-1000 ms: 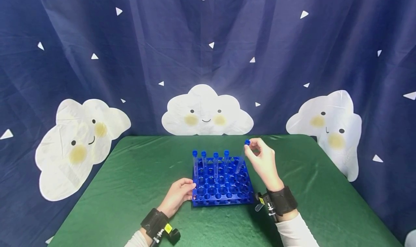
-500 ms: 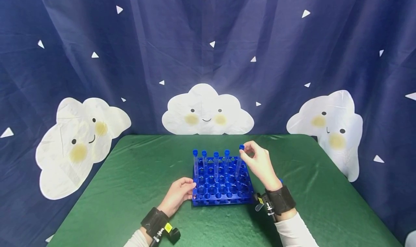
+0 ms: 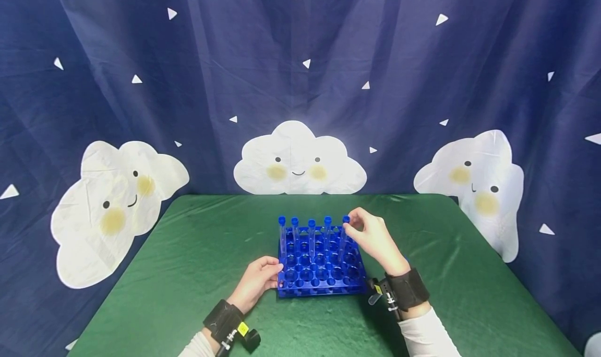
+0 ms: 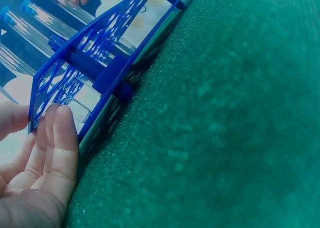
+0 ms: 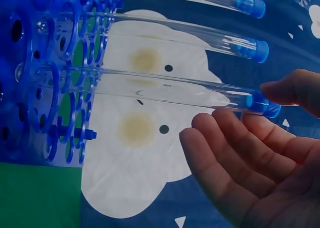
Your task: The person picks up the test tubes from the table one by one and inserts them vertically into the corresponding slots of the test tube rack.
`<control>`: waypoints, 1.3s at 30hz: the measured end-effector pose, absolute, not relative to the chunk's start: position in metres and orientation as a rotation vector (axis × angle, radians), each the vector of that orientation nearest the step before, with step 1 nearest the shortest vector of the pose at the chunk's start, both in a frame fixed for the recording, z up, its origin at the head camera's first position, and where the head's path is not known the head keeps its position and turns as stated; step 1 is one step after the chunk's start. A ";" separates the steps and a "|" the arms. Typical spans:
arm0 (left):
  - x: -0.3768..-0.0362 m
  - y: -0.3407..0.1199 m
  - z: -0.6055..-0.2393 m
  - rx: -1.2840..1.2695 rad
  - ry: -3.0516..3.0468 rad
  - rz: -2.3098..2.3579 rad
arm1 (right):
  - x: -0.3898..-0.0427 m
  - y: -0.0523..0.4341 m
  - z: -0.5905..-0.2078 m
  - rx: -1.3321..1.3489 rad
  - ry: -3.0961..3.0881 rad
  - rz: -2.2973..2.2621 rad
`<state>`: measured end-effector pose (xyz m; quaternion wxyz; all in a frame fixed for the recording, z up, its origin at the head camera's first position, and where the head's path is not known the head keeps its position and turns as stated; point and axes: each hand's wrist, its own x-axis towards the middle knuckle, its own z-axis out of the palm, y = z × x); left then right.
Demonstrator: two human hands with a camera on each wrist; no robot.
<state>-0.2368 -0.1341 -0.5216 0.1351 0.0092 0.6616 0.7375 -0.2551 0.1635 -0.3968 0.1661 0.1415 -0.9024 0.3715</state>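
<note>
A blue test tube rack (image 3: 321, 292) stands on the green table. My left hand (image 3: 257, 284) grips its near left corner, thumb above and fingers against the side in the left wrist view. At the rack's right part my right hand (image 3: 375, 239) pinches the blue cap of a clear test tube (image 5: 165, 88) between thumb and fingers. That tube stands nearly upright, its lower end inside a rack hole. Several other capped tubes, among them a front one (image 3: 312, 242) and a far left one (image 3: 283, 239), stand in the rack to its left.
A clear rounded end (image 3: 374, 298), seemingly of another tube, shows beside the right wrist strap, mostly hidden. The green tablecloth (image 3: 197, 252) surrounds the rack. Behind the table hangs a dark blue curtain (image 3: 300, 96) with white clouds.
My right hand has moved left and down with the tube, which now stands straighter and lower in the rack. The left hand has stayed on the corner.
</note>
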 end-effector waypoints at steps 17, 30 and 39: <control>-0.238 -0.133 -0.522 0.028 1.909 2.138 | -0.245 0.206 -0.372 0.401 -2.608 0.932; -0.238 -0.135 -0.524 0.023 1.911 2.138 | -0.246 0.252 -0.375 0.222 -3.022 1.037; -0.238 -0.134 -0.524 0.029 1.910 2.140 | -0.251 0.267 -0.399 0.002 -3.270 1.165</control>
